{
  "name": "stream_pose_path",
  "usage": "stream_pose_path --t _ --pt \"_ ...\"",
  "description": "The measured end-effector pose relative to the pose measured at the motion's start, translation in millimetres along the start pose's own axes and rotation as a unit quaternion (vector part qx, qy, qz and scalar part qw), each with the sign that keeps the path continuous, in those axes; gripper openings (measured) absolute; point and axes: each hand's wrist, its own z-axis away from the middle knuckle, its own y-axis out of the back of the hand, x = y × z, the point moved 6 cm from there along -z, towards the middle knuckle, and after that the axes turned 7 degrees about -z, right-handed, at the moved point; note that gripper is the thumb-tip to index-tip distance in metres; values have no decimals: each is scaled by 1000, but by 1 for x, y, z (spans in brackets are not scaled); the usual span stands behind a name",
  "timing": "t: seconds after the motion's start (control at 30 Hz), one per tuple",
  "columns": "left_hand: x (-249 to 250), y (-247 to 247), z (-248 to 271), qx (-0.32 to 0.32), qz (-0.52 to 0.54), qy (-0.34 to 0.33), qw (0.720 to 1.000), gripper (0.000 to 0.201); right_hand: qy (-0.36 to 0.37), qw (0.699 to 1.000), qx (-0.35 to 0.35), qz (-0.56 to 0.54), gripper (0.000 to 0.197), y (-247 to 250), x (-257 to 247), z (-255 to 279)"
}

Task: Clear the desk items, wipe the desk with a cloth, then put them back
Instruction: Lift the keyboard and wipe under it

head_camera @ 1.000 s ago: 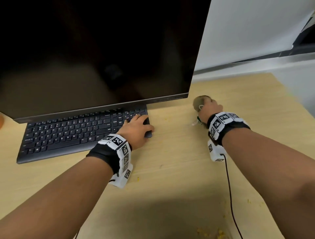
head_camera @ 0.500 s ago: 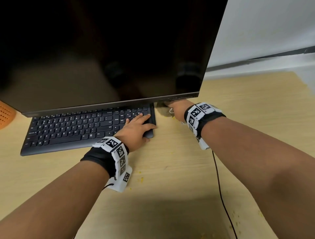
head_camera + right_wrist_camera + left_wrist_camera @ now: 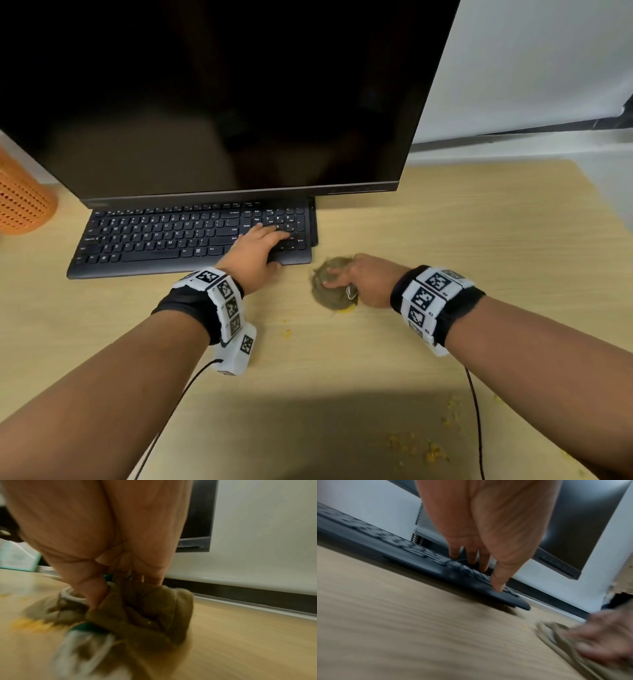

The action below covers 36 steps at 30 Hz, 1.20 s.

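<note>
Of the hands, the left hand point(image 3: 258, 248) lies flat on the keyboard point(image 3: 164, 236), the right hand point(image 3: 363, 277) clutches the cloth point(image 3: 329, 284) beside it.

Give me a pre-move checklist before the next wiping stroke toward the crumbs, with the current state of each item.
1. Cloth in hand: ok, the right hand grips it bunched up.
2. Cloth touching the desk: ok, it lies pressed on the wood.
3. Keyboard out of the stroke's way: ok, the left hand rests on its right end, and it lies apart from the cloth.
4. Crumbs collected: not ok, yellow bits lie near the desk's front edge and beside the cloth.
5. Desk under the keyboard wiped: cannot tell, it is covered.
6. Wrist cable clear of the path: not ok, it trails across the desk beside the crumbs.
</note>
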Motion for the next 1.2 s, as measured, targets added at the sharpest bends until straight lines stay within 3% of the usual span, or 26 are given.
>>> stream_pose_path --t 0.07,0.13,0.27,0.37,0.47,0.57,0.7,0.87,0.93,1.0,1.07,1.2 --pt "-21 4 13 14 -5 23 1000 57 15 1000 -20 -14 60 -3 -5 14" --pt "-45 7 25 17 -9 54 998 54 -17 999 -6 -48 60 8 1 20" --pt "-80 7 48 30 2 112 993 57 -125 977 142 -97 63 47 29 18" --pt "-95 -1 60 31 22 168 985 64 -189 972 120 -68 66 41 31 14" --pt "-103 -11 70 31 30 189 981 67 -195 976 76 -63 60 36 10 7" --pt "-103 -15 77 21 33 188 981 66 -179 981 47 -49 55 30 -16 3" --pt "-103 -13 77 16 38 183 982 66 -145 989 22 -12 67 9 -44 2" --pt "-99 -7 80 13 38 172 984 64 -49 998 26 -7 49 -11 -58 16" --pt "-100 -2 82 11 34 169 985 63 -44 999 13 -26 54 -7 -52 23" --pt "-103 3 83 14 26 172 985 62 -85 993 56 -55 60 10 -37 26" --pt "-108 7 84 13 24 184 983 59 -142 984 86 -61 53 20 -23 26" --pt "-112 11 83 10 42 192 980 54 -203 978 32 -23 53 9 -31 9"
